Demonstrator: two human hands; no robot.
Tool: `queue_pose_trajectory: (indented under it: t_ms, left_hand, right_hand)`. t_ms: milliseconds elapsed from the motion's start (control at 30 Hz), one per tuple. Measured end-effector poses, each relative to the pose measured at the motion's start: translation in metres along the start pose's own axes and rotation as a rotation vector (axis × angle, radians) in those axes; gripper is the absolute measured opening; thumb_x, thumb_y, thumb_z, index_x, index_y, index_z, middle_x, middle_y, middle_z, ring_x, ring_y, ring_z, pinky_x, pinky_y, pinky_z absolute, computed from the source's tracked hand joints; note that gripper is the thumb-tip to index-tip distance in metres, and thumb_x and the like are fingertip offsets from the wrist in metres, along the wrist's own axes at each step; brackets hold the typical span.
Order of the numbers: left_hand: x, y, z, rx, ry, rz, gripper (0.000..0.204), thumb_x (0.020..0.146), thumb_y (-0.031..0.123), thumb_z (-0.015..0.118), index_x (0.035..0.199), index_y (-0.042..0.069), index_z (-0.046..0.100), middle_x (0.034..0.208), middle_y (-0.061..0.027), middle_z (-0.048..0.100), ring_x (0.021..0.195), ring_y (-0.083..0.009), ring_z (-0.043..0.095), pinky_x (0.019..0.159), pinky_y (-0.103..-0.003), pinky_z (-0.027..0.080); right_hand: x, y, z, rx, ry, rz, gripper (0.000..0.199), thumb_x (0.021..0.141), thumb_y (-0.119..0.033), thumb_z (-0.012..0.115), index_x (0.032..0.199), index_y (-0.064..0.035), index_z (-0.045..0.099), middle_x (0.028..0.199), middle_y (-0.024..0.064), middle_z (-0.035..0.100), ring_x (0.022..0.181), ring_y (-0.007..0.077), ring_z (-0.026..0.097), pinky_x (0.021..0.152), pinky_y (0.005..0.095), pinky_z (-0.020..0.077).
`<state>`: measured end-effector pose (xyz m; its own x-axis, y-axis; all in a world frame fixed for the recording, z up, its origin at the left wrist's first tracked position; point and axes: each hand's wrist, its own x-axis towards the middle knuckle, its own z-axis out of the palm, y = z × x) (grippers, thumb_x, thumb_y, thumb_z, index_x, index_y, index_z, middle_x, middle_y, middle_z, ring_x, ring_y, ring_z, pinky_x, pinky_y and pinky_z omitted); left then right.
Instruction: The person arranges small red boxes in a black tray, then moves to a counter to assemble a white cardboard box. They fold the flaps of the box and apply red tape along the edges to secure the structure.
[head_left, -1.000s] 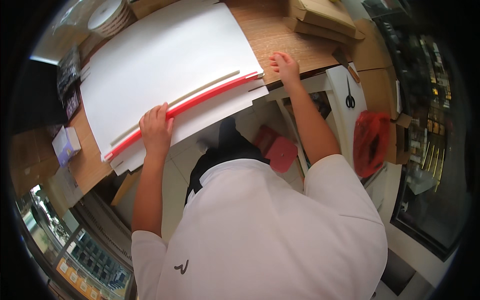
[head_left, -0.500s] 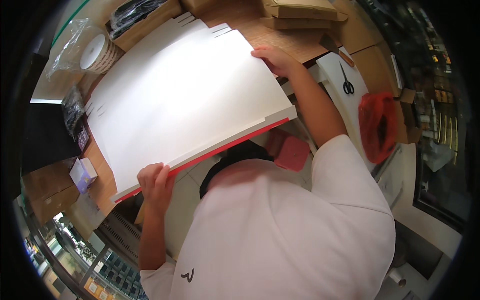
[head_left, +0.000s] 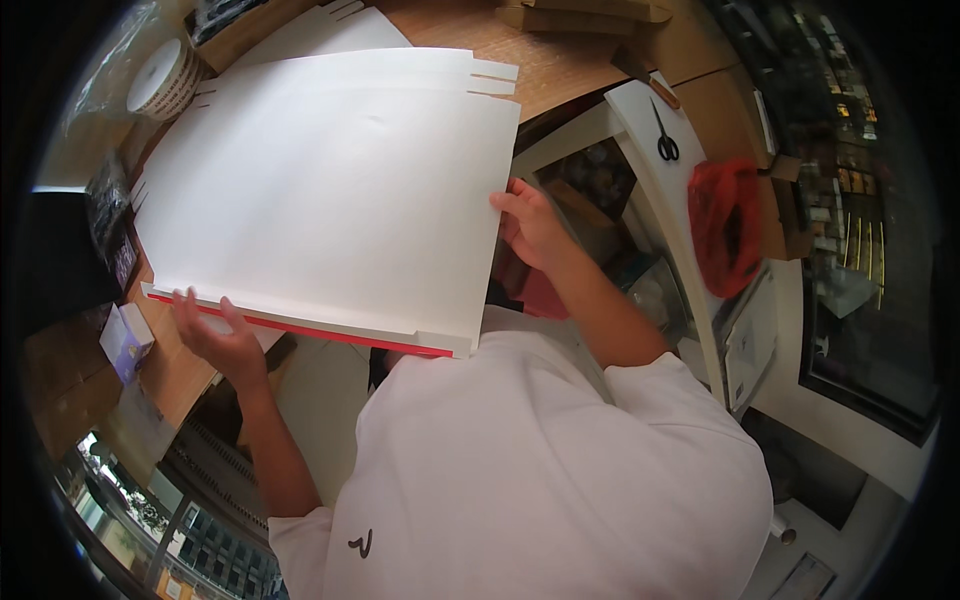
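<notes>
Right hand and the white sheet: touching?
Touching. The head view shows the right hand with fingers curled over the right edge of the white sheet, no gap between them.

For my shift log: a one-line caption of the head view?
Both hands, left hand and right hand, lift a large white flat-packed board above the wooden table.
</notes>
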<state>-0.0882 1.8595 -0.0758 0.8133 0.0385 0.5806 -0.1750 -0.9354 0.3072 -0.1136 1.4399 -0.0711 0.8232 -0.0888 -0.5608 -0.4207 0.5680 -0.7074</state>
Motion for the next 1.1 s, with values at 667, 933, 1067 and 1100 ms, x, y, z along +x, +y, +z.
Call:
queue_pose_trajectory:
  t_ms: [667,933,1067,1100]
  left_hand:
    - [-0.011,0.130,-0.017,-1.687,-0.362,-1.091,0.055,0.100,0.035,0.052,0.143,0.007,0.033,0.133,-0.0086,0.050,0.119,-0.0215,0.052,0.097,-0.041,0.044]
    - [-0.005,0.076,0.038,-1.564,-0.183,-1.159,0.053,0.096,0.019,0.059,0.140,0.001,0.035,0.132,-0.0125,0.050,0.117,-0.0216,0.053,0.097,-0.036,0.047]
    - [-0.006,0.029,0.049,-1.499,-0.214,-1.190,0.052,0.095,0.016,0.061,0.137,-0.002,0.036,0.132,-0.0135,0.050,0.119,-0.0225,0.052,0.098,-0.036,0.047]
    - [-0.006,0.016,0.050,-1.457,-0.224,-1.148,0.053,0.095,0.016,0.061,0.138,-0.003,0.036,0.133,-0.0140,0.050,0.120,-0.0225,0.052,0.100,-0.036,0.046]
  right_hand:
    - [-0.049,-0.097,-0.040,-0.050,-0.061,-0.416,0.059,0.076,-0.012,0.052,0.134,-0.0003,0.046,0.124,0.0113,0.058,0.111,0.0256,0.059,0.097,0.0385,0.0485]
    - [-0.038,0.012,-0.062,0.153,-0.142,0.039,0.053,0.078,-0.008,0.055,0.131,-0.0001,0.048,0.125,0.0122,0.058,0.116,0.0280,0.057,0.100,0.0435,0.0462]
    - [-0.041,0.048,-0.030,0.138,-0.132,0.281,0.046,0.087,-0.015,0.056,0.131,-0.0007,0.049,0.129,0.0127,0.057,0.117,0.0274,0.056,0.100,0.0438,0.0456]
    - [-0.042,0.053,-0.020,0.082,-0.182,0.337,0.046,0.089,-0.017,0.056,0.131,-0.0007,0.049,0.129,0.0127,0.058,0.118,0.0273,0.056,0.101,0.0439,0.0453]
